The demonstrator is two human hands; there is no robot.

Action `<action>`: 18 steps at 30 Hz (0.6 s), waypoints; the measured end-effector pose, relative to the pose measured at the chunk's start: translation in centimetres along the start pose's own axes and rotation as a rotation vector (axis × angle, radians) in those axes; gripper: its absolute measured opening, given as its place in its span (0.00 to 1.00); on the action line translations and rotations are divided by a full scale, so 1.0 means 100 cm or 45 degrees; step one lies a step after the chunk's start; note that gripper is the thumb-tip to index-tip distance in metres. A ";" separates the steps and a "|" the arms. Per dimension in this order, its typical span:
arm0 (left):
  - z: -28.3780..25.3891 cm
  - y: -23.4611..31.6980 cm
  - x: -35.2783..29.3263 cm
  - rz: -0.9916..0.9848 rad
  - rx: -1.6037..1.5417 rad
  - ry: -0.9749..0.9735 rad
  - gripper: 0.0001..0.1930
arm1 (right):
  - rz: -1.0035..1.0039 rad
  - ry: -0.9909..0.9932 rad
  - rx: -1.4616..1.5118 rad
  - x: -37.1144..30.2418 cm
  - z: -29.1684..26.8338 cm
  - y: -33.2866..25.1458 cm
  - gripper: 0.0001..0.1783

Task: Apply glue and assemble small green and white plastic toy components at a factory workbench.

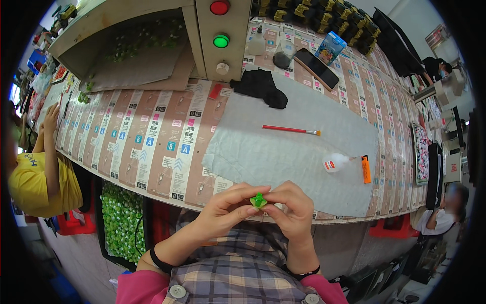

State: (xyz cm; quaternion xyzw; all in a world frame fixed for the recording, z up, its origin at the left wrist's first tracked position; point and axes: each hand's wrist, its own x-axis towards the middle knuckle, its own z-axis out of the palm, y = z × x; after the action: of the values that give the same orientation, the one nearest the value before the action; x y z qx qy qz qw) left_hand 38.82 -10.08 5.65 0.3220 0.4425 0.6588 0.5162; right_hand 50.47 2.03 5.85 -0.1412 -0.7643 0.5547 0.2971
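Note:
Between the fingertips of both hands, just over the table's front edge, is a small green piece (258, 200) with a paler yellowish rim; its exact kind is too small to make out. My left hand (230, 206) pinches it from the left, thumb below and forefinger above. From the other side my right hand (292, 206) grips it the same way. Ahead of the hands a grey sheet (243, 152) covers the table. On it lie a red-handled brush (288, 128), a small white bottle (335, 162) on its side and an orange strip (366, 169).
A crumpled black cloth (260, 86) lies at the sheet's far edge. Beyond are a phone (316, 68), a blue box (330, 48) and a squeeze bottle (257, 41). A metal machine (202, 40) stands far left. A black crate (143, 228) of green-white pieces sits lower left. Co-workers sit both sides.

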 end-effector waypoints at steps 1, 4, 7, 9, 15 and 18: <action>0.000 -0.001 0.000 -0.001 -0.033 0.011 0.18 | -0.037 0.011 -0.080 0.000 0.000 -0.001 0.11; 0.000 -0.009 0.003 0.069 -0.046 0.030 0.18 | -0.095 0.018 -0.156 0.001 -0.001 -0.002 0.10; 0.000 -0.008 0.004 0.012 -0.122 0.035 0.16 | -0.238 0.105 -0.363 0.004 -0.012 -0.002 0.06; -0.005 -0.010 0.000 0.044 -0.183 0.054 0.15 | -0.163 0.374 -0.483 -0.003 -0.028 0.013 0.05; -0.010 -0.011 0.001 0.106 -0.194 0.154 0.16 | 0.058 1.052 -0.311 -0.005 -0.086 0.054 0.19; -0.008 -0.008 0.003 0.101 -0.191 0.107 0.16 | 0.324 0.740 -0.663 0.000 -0.090 0.065 0.24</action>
State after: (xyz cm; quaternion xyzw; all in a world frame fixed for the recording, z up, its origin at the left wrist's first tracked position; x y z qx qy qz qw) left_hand 38.39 -9.93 4.62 0.2718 0.4002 0.7230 0.4932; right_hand 55.21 11.15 1.68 -0.4559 -0.7399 0.3119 0.3840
